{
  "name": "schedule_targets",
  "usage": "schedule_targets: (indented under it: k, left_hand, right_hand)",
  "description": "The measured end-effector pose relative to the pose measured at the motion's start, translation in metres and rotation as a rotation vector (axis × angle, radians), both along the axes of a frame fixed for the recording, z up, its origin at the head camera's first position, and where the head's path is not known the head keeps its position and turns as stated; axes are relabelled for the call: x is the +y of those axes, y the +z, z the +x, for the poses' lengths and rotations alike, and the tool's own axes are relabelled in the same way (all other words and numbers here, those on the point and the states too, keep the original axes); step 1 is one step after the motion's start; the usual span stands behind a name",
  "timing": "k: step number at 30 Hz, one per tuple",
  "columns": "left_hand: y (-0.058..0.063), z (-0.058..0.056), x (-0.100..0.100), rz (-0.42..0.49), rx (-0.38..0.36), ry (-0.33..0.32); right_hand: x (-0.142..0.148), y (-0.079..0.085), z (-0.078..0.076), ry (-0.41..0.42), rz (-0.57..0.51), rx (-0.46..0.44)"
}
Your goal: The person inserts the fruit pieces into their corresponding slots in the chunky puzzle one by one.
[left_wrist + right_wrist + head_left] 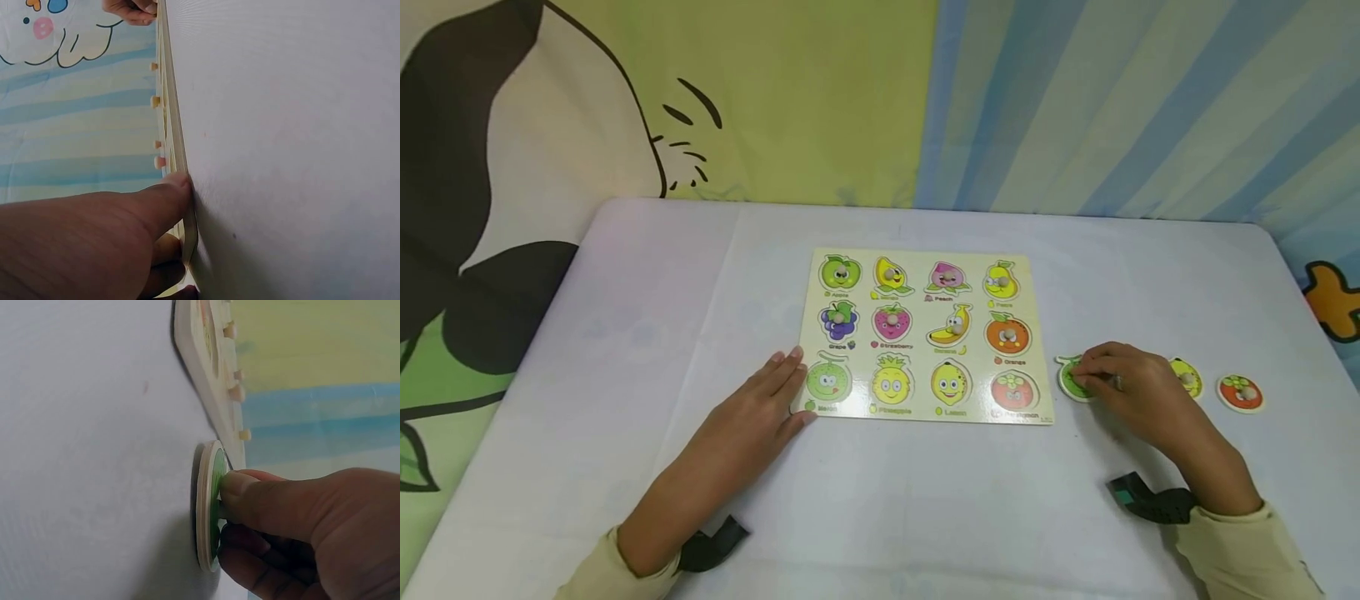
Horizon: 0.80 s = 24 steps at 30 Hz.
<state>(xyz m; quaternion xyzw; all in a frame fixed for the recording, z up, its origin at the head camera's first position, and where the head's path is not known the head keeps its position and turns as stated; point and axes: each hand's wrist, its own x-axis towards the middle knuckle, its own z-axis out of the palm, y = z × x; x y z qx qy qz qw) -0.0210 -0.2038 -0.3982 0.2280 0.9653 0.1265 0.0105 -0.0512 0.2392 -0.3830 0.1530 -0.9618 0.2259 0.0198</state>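
A wooden fruit puzzle board point(925, 333) lies flat on the white table. Its top two rows hold knobbed pieces such as the apple point(840, 272) and the orange point(1008, 335); the bottom row shows printed melon, pineapple, lemon and persimmon places without knobs. My left hand point(748, 417) rests against the board's lower left corner, fingers fairly straight, thumb at the near edge point(178, 144). To the right of the board, my right hand point(1138, 396) pinches the knob of a green melon puzzle piece point(209, 506), which stays close over the cloth.
A yellow lemon piece point(1187, 377), partly behind the right hand, and a red persimmon piece point(1240, 393) lie farther right. Black straps point(1152, 500) circle both wrists. A patterned curtain point(820, 100) hangs behind the table's far edge.
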Motion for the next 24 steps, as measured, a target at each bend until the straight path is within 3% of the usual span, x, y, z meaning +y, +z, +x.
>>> schedule_targets:
  k: [13, 24]
  left_hand:
    - [0.0, -0.001, 0.001, -0.004, 0.001, -0.002]
    - [0.002, -0.001, 0.0, -0.013, -0.002, -0.004]
  right_hand:
    - [-0.01, 0.009, 0.001, -0.021, 0.008, -0.014]
    - [-0.042, 0.026, -0.002, 0.029, -0.056, -0.077]
